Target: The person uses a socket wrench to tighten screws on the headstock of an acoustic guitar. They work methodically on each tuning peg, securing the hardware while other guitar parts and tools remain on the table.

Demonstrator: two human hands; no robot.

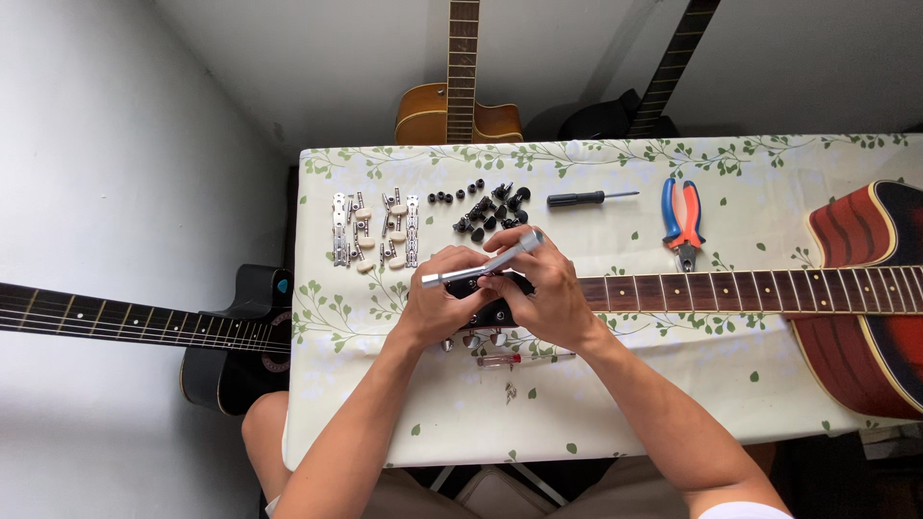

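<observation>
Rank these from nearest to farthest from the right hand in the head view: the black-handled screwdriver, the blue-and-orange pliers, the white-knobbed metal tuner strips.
From the right hand:
1. Black-handled screwdriver, just above it, slightly right.
2. Blue-and-orange pliers, farther right, near the fretboard.
3. White-knobbed metal tuner strips, across to the left, beyond the left hand.

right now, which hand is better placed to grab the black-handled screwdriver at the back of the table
Right hand: it is nearer the black-handled screwdriver; the left hand lies farther left.

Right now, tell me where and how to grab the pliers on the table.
Take the pliers by the blue and orange handles, coming from above. They lie flat with the jaws toward you and the handles spread apart at the far end, clear of the screwdriver and guitar neck.
</observation>
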